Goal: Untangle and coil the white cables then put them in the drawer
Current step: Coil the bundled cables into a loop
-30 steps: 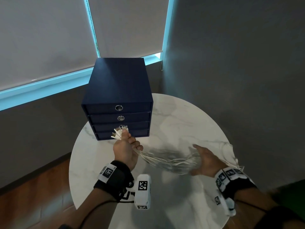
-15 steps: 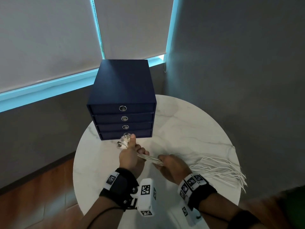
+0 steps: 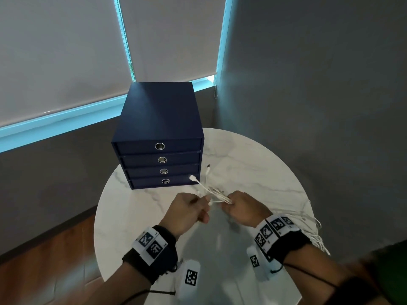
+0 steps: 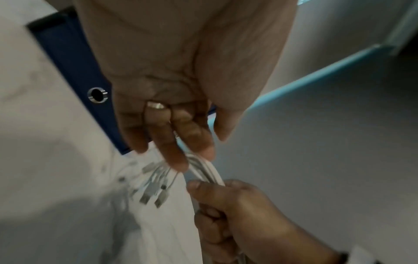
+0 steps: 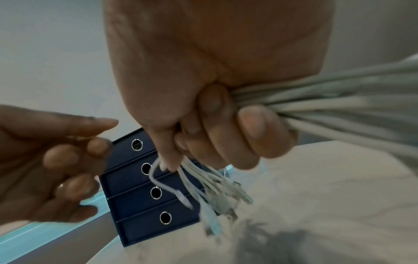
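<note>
Right hand: my right hand (image 3: 242,208) is fisted round the bundle of white cables (image 3: 217,194), fingers (image 5: 246,130) wrapped fully about it, so the grip is closed on the cables.
Left hand: my left hand (image 3: 187,210) sits just beside the right one, fingers (image 4: 176,142) bent; the left wrist view shows their tips touching the cables just above my right fist. Whether they actually pinch a strand I cannot tell, since the picture is blurred there.
Cables: the plug ends fan out from my right fist toward the drawer unit (image 3: 158,137), raised off the tabletop (image 3: 253,164). The long tails run out behind my right wrist and spread over the right edge of the tabletop.
Connectors: several metal plugs hang loose below my right fingers in the right wrist view, blurred.
Drawer unit: dark blue, four drawers stacked, each with a round metal pull, all pushed in. It stands at the back left of the tabletop, near the plug ends but not touching them as far as I can see.
Tabletop: round, white marble pattern.
Wrists: black bands with printed marker tags on both.
</note>
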`<state>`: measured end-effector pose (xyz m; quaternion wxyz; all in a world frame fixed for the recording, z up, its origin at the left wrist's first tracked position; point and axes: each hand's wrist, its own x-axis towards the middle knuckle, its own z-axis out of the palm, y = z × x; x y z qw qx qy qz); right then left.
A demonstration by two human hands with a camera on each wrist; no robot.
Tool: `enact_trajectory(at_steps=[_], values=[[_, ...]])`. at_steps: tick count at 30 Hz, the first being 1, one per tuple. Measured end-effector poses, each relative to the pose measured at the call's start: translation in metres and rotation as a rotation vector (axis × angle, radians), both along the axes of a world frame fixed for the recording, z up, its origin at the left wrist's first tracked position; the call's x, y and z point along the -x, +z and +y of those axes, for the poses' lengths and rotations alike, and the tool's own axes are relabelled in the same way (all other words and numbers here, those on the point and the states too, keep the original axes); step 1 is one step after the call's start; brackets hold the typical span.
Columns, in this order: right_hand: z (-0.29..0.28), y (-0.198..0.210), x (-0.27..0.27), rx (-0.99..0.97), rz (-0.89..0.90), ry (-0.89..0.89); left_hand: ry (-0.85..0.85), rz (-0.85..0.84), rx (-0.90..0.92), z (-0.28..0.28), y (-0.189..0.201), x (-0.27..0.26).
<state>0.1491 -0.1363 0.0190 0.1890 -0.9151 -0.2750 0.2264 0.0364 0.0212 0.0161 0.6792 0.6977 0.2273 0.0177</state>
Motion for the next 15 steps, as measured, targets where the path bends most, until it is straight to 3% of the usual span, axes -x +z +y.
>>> enact_trajectory(at_steps=[3,5,8,11,15], values=[[-0.001,0.005,0.000,0.114,0.059,0.082,-0.027,-0.294,-0.223,-0.005,0.004,-0.008],[0.001,0.010,0.003,0.096,0.118,0.189,-0.170,-0.373,-0.219,-0.009,0.003,-0.014],[0.001,0.039,0.005,0.063,0.166,0.255,-0.319,-0.273,-0.130,-0.009,-0.012,-0.015],[-0.006,0.069,-0.002,-0.031,0.110,0.210,-0.318,-0.161,-0.056,-0.011,-0.027,-0.005],[-0.008,0.079,-0.011,-0.099,0.050,0.194,-0.278,-0.167,0.190,-0.036,-0.027,-0.004]])
